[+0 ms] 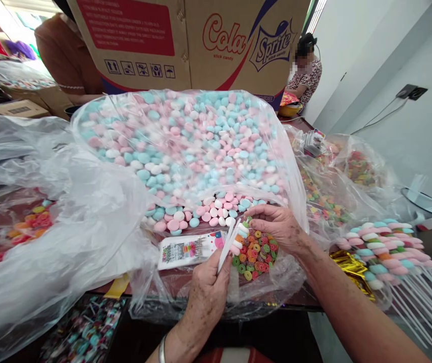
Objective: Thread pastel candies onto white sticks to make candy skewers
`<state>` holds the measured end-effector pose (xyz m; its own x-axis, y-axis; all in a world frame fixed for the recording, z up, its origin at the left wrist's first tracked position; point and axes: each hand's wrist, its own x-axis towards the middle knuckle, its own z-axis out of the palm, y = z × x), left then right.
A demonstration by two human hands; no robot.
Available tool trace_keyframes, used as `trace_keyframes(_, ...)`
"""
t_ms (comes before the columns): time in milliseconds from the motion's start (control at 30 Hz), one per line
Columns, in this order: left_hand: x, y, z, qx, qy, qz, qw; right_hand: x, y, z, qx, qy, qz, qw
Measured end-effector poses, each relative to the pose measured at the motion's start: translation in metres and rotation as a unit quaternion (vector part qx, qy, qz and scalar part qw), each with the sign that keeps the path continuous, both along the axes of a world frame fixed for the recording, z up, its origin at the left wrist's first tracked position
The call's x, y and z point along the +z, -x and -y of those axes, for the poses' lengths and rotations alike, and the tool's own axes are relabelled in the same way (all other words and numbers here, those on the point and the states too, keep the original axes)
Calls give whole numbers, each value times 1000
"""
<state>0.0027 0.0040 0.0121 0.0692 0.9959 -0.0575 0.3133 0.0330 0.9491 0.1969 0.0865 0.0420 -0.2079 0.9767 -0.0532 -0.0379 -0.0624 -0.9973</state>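
Observation:
My left hand [208, 295] is closed round a white plastic stick [226, 250] with a few candies threaded on its tip. My right hand [276, 225] is pinched at that tip, beside a small pile of coloured ring candies [254, 254] in clear plastic. A big clear bag of pink, blue and white disc candies [193, 146] lies open just behind both hands. A printed card label [189, 249] lies to the left of the stick.
A pile of finished candy sticks [388, 247] lies at the right, gold wrappers [350, 264] beside it. Crumpled clear bags [68, 222] cover the left. A Cola/Sprite cardboard box [185, 40] stands behind. Another person [305, 75] sits at the far right back.

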Motion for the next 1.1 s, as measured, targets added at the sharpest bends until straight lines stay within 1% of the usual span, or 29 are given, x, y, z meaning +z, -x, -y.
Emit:
trace_keyframes(100, 0, 1, 1, 0, -3, 1, 1000, -4, -3, -1, 14, 7, -1, 1000)
trace_keyframes(200, -1, 1, 1, 4, -9, -1, 1000, -6, -6, -1, 15, 1, 26, 1000)
trace_keyframes(300, 0, 0, 0, 2, -10, -2, 1000, -4, -7, -1, 40, -32, 62, 997)
trace_keyframes(367, 0, -1, 0, -1, -9, -2, 1000, 0, -8, -1, 59, -55, 69, 994)
trace_keyframes(533, -2, 0, 0, -9, -18, -9, 1000, 4, -10, 0, 97, -72, 89, 989)
trace_keyframes(733, -1, 3, 0, -24, -23, -12, 999, -7, -10, 3, 159, -65, 108, 979)
trace_keyframes(867, 0, 3, -2, -27, -20, -16, 999, -11, -6, 6, 174, -70, 116, 975)
trace_keyframes(967, 1, 3, -2, -26, -21, -22, 999, -8, -1, 8, 179, -81, 118, 973)
trace_keyframes(1100, 5, 3, -1, -16, -25, -30, 999, 5, 2, 8, 186, -80, 125, 971)
